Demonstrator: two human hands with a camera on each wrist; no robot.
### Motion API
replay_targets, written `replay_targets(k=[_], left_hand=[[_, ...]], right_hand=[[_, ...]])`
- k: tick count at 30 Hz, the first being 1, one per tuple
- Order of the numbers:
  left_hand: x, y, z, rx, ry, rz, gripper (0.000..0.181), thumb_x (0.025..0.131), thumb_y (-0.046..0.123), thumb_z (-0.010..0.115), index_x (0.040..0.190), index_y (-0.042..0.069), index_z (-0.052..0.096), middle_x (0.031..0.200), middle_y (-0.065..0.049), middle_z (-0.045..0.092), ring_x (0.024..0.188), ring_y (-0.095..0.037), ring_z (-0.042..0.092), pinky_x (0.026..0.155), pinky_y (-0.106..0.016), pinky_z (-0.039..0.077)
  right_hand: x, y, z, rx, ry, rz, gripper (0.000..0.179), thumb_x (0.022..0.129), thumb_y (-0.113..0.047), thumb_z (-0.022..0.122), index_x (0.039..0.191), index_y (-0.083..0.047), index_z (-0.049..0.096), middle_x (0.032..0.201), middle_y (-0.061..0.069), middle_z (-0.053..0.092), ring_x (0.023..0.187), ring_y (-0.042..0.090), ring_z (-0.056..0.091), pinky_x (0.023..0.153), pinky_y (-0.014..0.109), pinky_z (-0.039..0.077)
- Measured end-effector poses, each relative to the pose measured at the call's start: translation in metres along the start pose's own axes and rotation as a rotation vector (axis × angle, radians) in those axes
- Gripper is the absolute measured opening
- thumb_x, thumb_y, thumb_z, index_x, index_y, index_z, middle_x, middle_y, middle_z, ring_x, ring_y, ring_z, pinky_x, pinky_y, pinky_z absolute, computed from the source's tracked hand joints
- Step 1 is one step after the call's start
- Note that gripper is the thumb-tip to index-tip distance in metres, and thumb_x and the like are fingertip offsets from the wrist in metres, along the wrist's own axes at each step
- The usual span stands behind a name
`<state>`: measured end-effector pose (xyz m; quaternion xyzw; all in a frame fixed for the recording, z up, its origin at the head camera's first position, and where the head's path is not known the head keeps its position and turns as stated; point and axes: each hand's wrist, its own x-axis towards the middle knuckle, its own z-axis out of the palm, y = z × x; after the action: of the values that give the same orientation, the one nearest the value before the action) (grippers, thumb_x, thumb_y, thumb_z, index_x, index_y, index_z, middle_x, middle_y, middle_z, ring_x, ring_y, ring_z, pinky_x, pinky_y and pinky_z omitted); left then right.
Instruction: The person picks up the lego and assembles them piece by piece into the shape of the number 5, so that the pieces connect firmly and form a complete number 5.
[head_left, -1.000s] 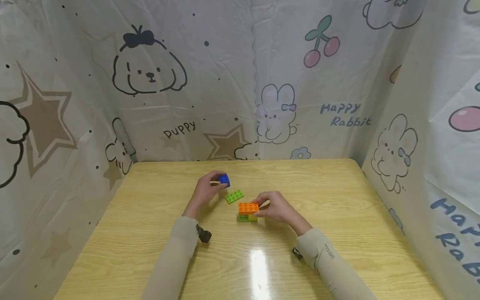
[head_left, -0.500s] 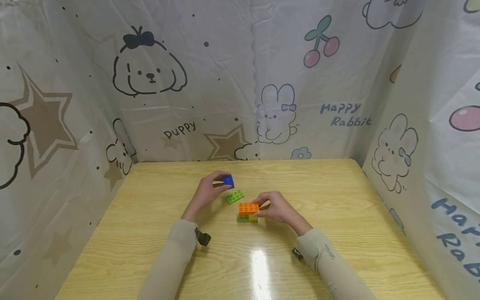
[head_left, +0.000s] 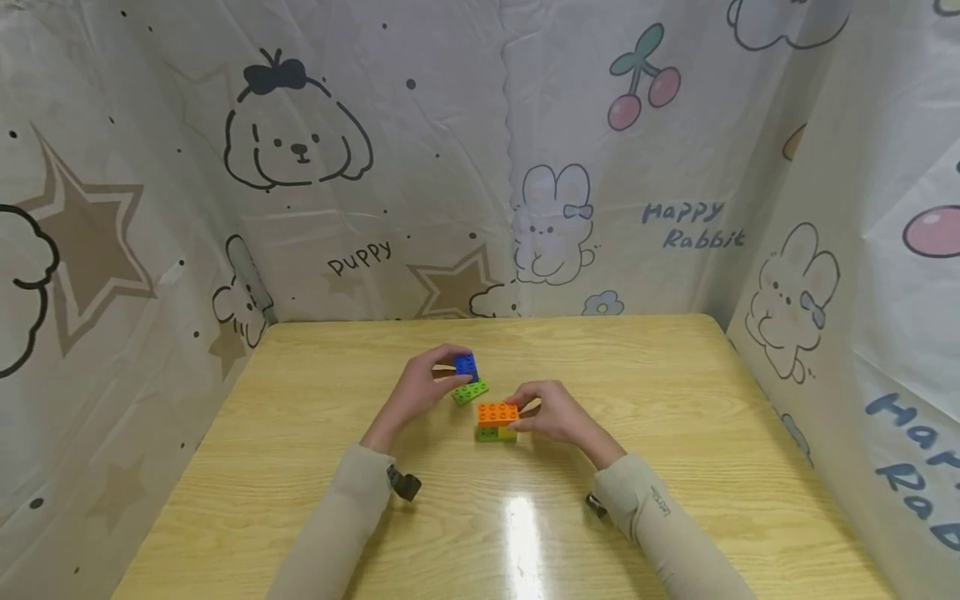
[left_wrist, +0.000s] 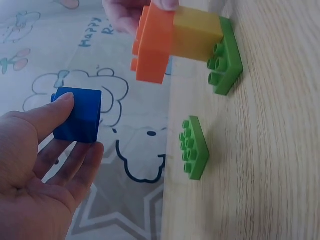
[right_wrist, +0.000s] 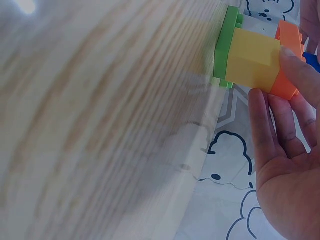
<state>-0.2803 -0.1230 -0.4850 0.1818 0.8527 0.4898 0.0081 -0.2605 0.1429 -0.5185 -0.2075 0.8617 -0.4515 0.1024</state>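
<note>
My left hand (head_left: 422, 387) pinches a blue block (left_wrist: 80, 116) between thumb and fingers, held above the table. In the head view the block appears just behind a loose green studded plate (left_wrist: 194, 148), which lies flat; the left wrist view shows a gap between them. My right hand (head_left: 553, 414) grips the end of an orange brick (head_left: 497, 414). That brick sits on top of a yellow block (right_wrist: 252, 57), which stands on one end of another green plate (left_wrist: 229, 60). The orange brick's other end overhangs the plate's bare studs.
The wooden table (head_left: 300, 500) extends around the bricks. A printed curtain (head_left: 412, 167) encloses its back and both sides. Small dark devices, such as the left one (head_left: 405, 483), are strapped at the wrists.
My left hand has carried the blue block a little to the right and slightly nearer, toward the loose green plate. The right hand and its stack have stayed in place.
</note>
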Motion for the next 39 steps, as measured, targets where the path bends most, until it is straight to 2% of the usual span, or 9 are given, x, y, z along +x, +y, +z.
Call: replay_targets(k=[6,12,22,29,34,39], left_hand=[[-0.007,0.004,0.002,-0.016,-0.049,0.035,0.040,0.098,0.020,0.074,0.136,0.015,0.065,0.127,-0.006,0.070,0.118,-0.030,0.067,0.104,-0.047,0.056],[-0.013,0.007,0.005,-0.024,-0.079,0.044,0.038,0.098,0.022,0.073,0.135,0.018,0.065,0.127,-0.006,0.070,0.119,-0.032,0.066,0.105,-0.052,0.054],[-0.019,0.007,0.016,-0.013,-0.103,0.066,0.038,0.096,0.023,0.076,0.133,0.024,0.067,0.129,-0.001,0.070,0.116,-0.028,0.067,0.104,-0.053,0.055],[-0.022,0.005,0.023,-0.033,-0.125,0.072,0.039,0.096,0.020,0.076,0.134,0.016,0.067,0.129,-0.004,0.070,0.116,-0.032,0.066,0.104,-0.058,0.053],[-0.024,0.004,0.026,-0.021,-0.132,0.071,0.038,0.096,0.021,0.076,0.133,0.018,0.068,0.126,-0.002,0.071,0.114,-0.026,0.067,0.104,-0.055,0.054],[-0.025,0.004,0.028,-0.015,-0.147,0.089,0.037,0.097,0.022,0.075,0.132,0.017,0.068,0.125,-0.002,0.071,0.113,-0.027,0.067,0.103,-0.056,0.054]], right_hand=[[0.001,0.002,0.000,0.016,-0.002,-0.007,0.028,0.082,-0.002,0.086,0.108,-0.006,0.078,0.107,0.007,0.074,0.101,0.025,0.071,0.082,0.029,0.063],[0.002,0.003,0.000,0.023,-0.005,-0.016,0.028,0.082,-0.003,0.087,0.108,-0.005,0.077,0.107,0.008,0.074,0.099,0.024,0.071,0.082,0.029,0.064],[0.002,0.007,-0.001,0.024,-0.012,-0.028,0.028,0.083,-0.004,0.087,0.109,-0.007,0.078,0.106,0.006,0.074,0.099,0.022,0.071,0.084,0.030,0.063],[0.002,0.007,-0.001,0.009,-0.012,-0.032,0.028,0.083,-0.007,0.087,0.110,-0.008,0.078,0.104,0.004,0.074,0.099,0.021,0.071,0.085,0.032,0.063],[0.002,0.007,-0.002,0.016,-0.017,-0.018,0.028,0.084,-0.007,0.087,0.110,-0.008,0.077,0.104,0.004,0.073,0.099,0.021,0.071,0.085,0.032,0.064],[0.002,0.006,-0.002,0.002,-0.014,-0.014,0.028,0.084,-0.007,0.086,0.111,-0.008,0.077,0.104,0.003,0.074,0.099,0.020,0.071,0.085,0.032,0.064]])
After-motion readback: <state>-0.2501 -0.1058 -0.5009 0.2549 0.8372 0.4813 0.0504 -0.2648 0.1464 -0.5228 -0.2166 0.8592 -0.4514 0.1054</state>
